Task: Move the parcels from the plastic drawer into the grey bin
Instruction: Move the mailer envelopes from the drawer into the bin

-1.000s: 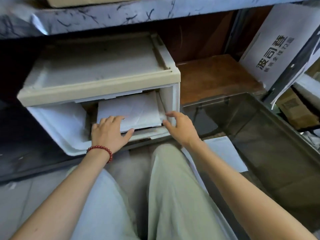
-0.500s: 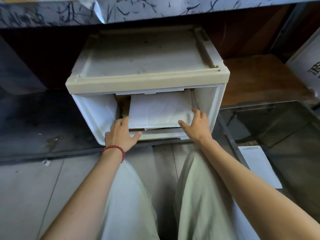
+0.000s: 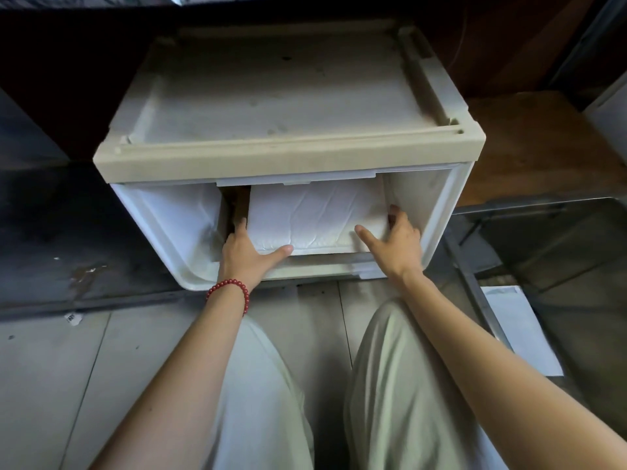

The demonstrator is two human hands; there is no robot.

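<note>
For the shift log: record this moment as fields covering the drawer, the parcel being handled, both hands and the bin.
drawer: white plastic, pulled open from its beige-topped case
parcel: white, lying flat inside the drawer
left hand: grips the parcel's left edge, thumb lying across its front edge
right hand: grips the parcel's right front corner, thumb on top
bin: grey, on the floor right of the drawer
second parcel: white, lying flat in the bin
task state: the parcel is held but not yet out of the drawer

In plastic drawer (image 3: 169, 218): white parcel (image 3: 315, 218), near corners gripped by left hand (image 3: 246, 254), right hand (image 3: 398, 247).
</note>
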